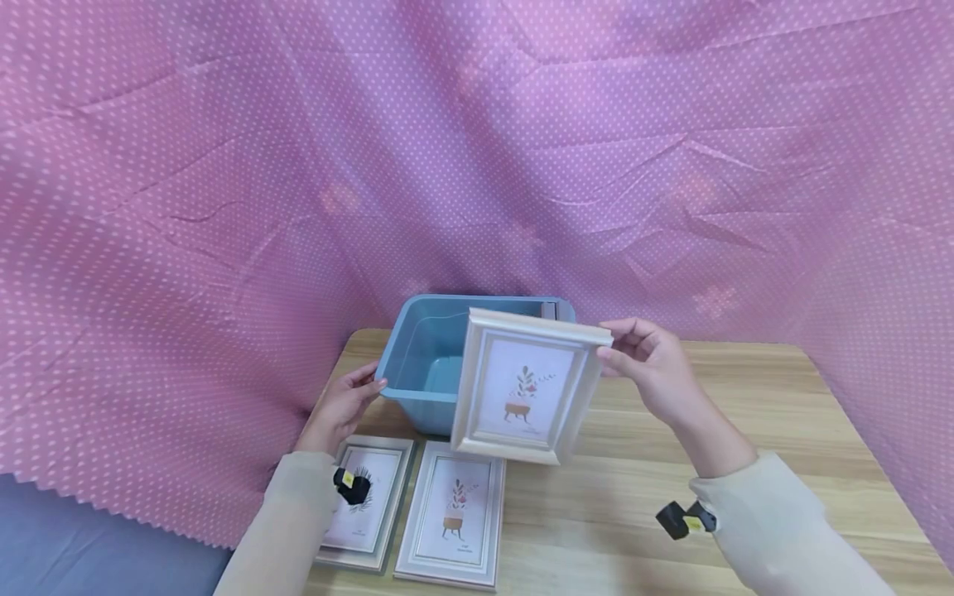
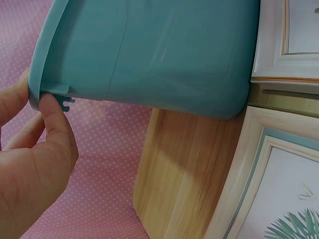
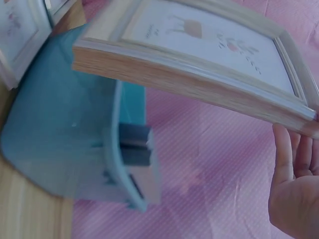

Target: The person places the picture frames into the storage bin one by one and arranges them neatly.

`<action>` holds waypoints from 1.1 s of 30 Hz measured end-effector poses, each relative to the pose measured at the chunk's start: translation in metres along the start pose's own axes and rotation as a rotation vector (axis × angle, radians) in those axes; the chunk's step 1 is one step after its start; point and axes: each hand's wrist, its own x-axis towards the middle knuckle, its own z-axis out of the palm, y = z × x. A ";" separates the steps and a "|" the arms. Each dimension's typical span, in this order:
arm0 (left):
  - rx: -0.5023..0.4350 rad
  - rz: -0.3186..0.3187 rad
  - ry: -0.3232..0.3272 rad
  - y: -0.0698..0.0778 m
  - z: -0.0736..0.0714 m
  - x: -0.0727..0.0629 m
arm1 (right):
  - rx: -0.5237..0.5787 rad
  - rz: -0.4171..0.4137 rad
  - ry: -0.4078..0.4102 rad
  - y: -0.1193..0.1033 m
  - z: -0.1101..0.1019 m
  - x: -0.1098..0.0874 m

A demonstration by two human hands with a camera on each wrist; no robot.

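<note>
My right hand [image 1: 644,364] pinches a cream picture frame [image 1: 532,389] by its upper right corner. The frame is held up, tilted, in front of a blue plastic bin [image 1: 425,397] and overlaps its right part in the head view. Inside the picture is a potted plant drawing. My left hand [image 1: 346,406] grips the bin's left rim, with the thumb on one side and fingers on the other, as the left wrist view shows. At the bin's right end, a grey object [image 3: 134,144] sticks up over the rim.
Two more picture frames lie flat before the bin: one with a plant pot [image 1: 455,517] and one with spiky leaves [image 1: 365,505], partly behind the left wrist's camera. They rest on a wooden table [image 1: 745,414]. A pink dotted cloth [image 1: 477,149] hangs behind.
</note>
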 end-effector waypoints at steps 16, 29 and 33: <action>0.007 0.001 0.002 -0.001 0.002 -0.001 | 0.133 -0.093 0.275 -0.011 0.044 0.035; -0.021 -0.017 0.021 0.000 0.003 0.002 | -0.120 -0.164 0.416 0.017 0.068 0.047; -0.020 -0.022 0.015 0.001 0.004 0.001 | -0.121 -0.154 0.460 0.022 0.077 0.048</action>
